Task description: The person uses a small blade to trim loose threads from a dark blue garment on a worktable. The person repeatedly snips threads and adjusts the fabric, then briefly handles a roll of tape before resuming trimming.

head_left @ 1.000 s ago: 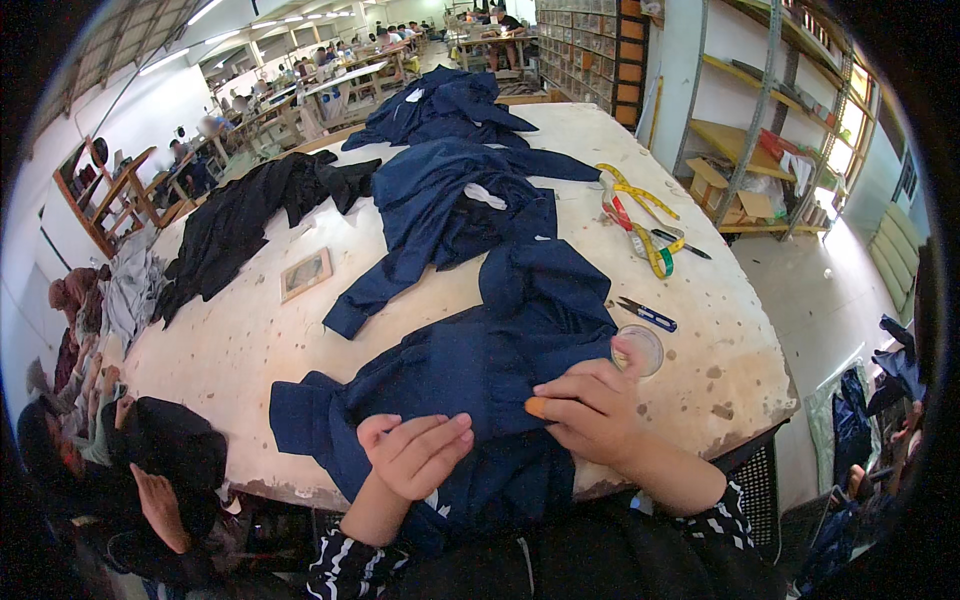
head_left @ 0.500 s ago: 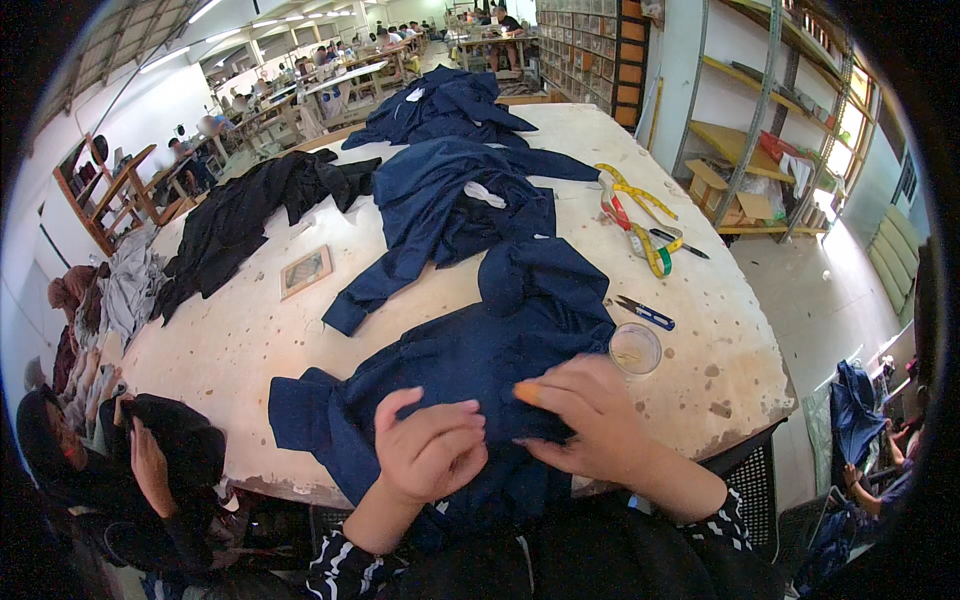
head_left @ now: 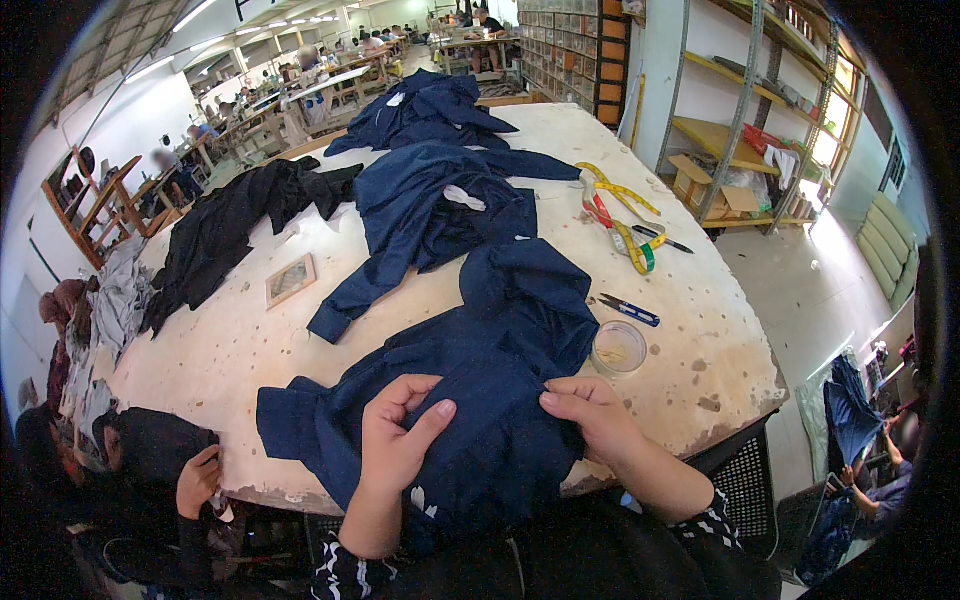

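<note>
Presently, left hand (head_left: 398,440): pinching a fold of the navy garment (head_left: 500,400).
Right hand (head_left: 590,415): fingers curled, gripping same cloth.
Beyond right hand: clear round dish (head_left: 619,347), just beside garment.

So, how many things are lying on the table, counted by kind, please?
Navy garments: 3
Black garment: 1
Measuring tape: 1
Clear round dish: 1
Blue snips: 1
Dark pen: 1
Small flat frame: 1
Total: 9
</note>
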Available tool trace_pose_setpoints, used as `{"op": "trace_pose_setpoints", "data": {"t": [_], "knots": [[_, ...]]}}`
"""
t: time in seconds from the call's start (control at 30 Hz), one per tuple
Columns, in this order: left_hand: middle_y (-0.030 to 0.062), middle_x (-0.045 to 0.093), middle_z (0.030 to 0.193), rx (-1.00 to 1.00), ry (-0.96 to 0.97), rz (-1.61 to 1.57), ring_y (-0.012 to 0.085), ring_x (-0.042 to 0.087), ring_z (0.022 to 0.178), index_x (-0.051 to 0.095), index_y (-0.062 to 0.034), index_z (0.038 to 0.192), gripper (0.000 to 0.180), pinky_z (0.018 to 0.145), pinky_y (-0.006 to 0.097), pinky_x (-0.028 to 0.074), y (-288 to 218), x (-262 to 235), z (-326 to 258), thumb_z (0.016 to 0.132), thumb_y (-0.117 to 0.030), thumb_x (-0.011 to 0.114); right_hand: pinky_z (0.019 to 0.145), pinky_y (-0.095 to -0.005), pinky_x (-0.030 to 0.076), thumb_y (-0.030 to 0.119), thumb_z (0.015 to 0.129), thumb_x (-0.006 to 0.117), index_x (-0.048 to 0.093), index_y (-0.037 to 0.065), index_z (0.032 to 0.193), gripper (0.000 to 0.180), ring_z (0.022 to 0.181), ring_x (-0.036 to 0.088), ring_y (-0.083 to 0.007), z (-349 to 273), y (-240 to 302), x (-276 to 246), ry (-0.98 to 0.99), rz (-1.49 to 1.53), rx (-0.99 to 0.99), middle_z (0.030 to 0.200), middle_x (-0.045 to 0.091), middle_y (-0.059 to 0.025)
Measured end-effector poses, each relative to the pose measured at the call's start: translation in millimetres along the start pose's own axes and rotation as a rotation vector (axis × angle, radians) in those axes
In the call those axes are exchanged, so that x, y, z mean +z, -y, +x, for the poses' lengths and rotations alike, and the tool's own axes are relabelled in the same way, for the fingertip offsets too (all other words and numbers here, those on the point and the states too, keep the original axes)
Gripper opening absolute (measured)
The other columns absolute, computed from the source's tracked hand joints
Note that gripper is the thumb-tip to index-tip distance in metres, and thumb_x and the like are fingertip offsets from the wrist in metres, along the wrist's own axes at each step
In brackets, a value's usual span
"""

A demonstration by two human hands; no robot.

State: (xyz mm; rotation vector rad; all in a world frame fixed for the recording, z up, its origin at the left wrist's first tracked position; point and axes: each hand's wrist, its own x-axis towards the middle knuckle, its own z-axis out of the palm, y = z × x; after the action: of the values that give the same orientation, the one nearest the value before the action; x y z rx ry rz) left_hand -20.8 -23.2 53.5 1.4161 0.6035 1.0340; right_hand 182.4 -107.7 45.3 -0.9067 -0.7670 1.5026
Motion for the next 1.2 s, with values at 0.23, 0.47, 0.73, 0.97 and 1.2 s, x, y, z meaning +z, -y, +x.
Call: {"op": "trace_pose_setpoints", "data": {"t": [0.23, 0.47, 0.73, 0.97, 1.2], "knots": [[0.0057, 0.063, 0.087, 0.033, 0.007, 0.031, 0.0074, 0.057, 0.078, 0.057, 0.0046, 0.097, 0.018, 0.072, 0.019, 0.044, -3.6, 3.8, 0.2, 0.081, -0.003, 0.062, 0.073, -0.0243, 0.048, 0.011, 0.085, 0.057, 0.062, -0.004, 0.094, 0.019, 0.078, 0.061, -0.0132, -4.2, -4.9, 0.0, -0.126, 0.130, -0.026, 0.089, 0.065, -0.0088], [0.0050, 0.063, 0.087, -0.044, 0.053, 0.101, 0.0066, 0.056, 0.079, 0.055, 0.0030, 0.104, 0.024, 0.072, 0.018, 0.042, -4.4, 13.0, 0.8, 0.083, -0.006, 0.060, 0.070, -0.0212, 0.046, 0.015, 0.088, 0.056, 0.062, 0.000, 0.097, 0.018, 0.076, 0.057, -0.0064, 1.3, -6.1, 2.4, 0.019, -0.167, -0.191, 0.090, 0.064, -0.0019], [0.0084, 0.055, 0.107, -0.132, 0.143, -0.301, 0.0094, 0.052, 0.093, 0.041, 0.0015, 0.121, 0.051, 0.072, 0.019, 0.042, 6.8, 11.7, -4.0, 0.075, -0.002, 0.064, 0.071, -0.0216, 0.047, 0.016, 0.089, 0.054, 0.061, -0.001, 0.099, 0.021, 0.075, 0.059, -0.0078, 6.1, -6.6, -8.3, -0.142, -0.054, -0.195, 0.090, 0.065, -0.0045], [0.0115, 0.057, 0.097, 0.227, 0.044, 0.173, 0.0170, 0.059, 0.088, 0.060, -0.0021, 0.076, 0.019, 0.073, 0.024, 0.045, 20.7, -3.4, -4.4, 0.066, 0.013, 0.057, 0.079, -0.0271, 0.046, -0.010, 0.077, 0.049, 0.060, 0.003, 0.092, 0.023, 0.091, 0.058, -0.0136, 3.8, -3.2, -12.4, -0.083, -0.415, -0.494, 0.097, 0.062, -0.0096], [0.0140, 0.053, 0.096, 0.591, -0.063, 0.320, 0.0235, 0.061, 0.085, 0.059, -0.0031, 0.058, 0.025, 0.074, 0.029, 0.050, 22.7, -0.2, -5.5, 0.061, 0.020, 0.049, 0.085, -0.0377, 0.048, -0.021, 0.068, 0.043, 0.041, 0.004, 0.075, 0.026, 0.090, 0.059, -0.0214, -5.5, -8.1, -15.9, -0.087, -0.614, -0.868, 0.094, 0.054, -0.0157]]}}
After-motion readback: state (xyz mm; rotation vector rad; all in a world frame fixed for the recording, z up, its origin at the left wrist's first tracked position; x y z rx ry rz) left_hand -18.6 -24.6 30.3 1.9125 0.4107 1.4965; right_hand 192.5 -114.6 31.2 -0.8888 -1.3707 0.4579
